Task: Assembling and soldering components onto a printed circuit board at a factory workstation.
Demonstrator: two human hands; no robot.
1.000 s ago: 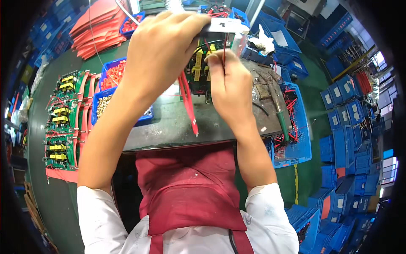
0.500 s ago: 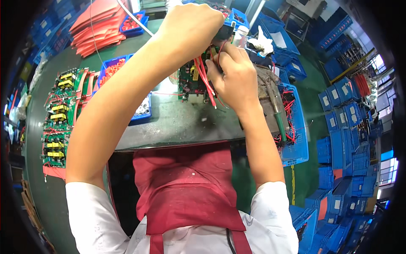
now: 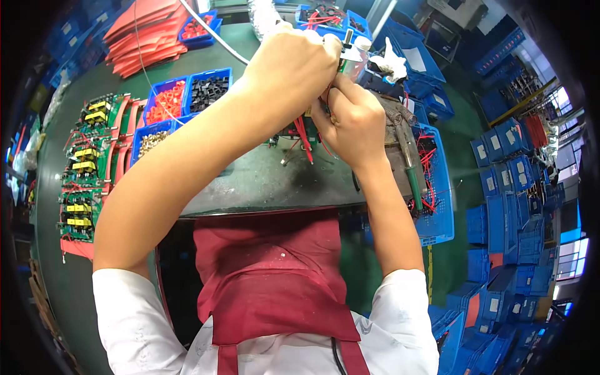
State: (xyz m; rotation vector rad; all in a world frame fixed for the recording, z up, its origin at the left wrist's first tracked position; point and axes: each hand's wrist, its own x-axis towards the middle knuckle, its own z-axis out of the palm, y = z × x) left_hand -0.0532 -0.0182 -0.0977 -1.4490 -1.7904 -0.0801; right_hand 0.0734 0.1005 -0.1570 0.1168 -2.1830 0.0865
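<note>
My left hand (image 3: 297,69), back uppermost, is closed at the upper edge of a circuit board. A small metal plate (image 3: 351,54) with a short shaft sticks out beside its fingertips. Against it, my right hand (image 3: 357,122) is closed, with thumb and fingers pinched together at the same board; a thin red wire shows between the hands. Red wires (image 3: 304,140) with bare ends hang below, over the table. Most of the board is hidden behind my hands and left forearm.
Left on the green table (image 3: 250,178) stand several boards with yellow transformers (image 3: 81,164). Blue bins hold red caps (image 3: 165,103), black parts (image 3: 209,92) and brass-coloured pieces (image 3: 152,142). A green-handled soldering iron (image 3: 413,181) rests at right, beside a blue basket (image 3: 440,215) of red wires.
Both hands have tilted and lifted the circuit board, so less of its face shows. My left hand has moved slightly down and right; the metal plate with its shaft has come into view.
</note>
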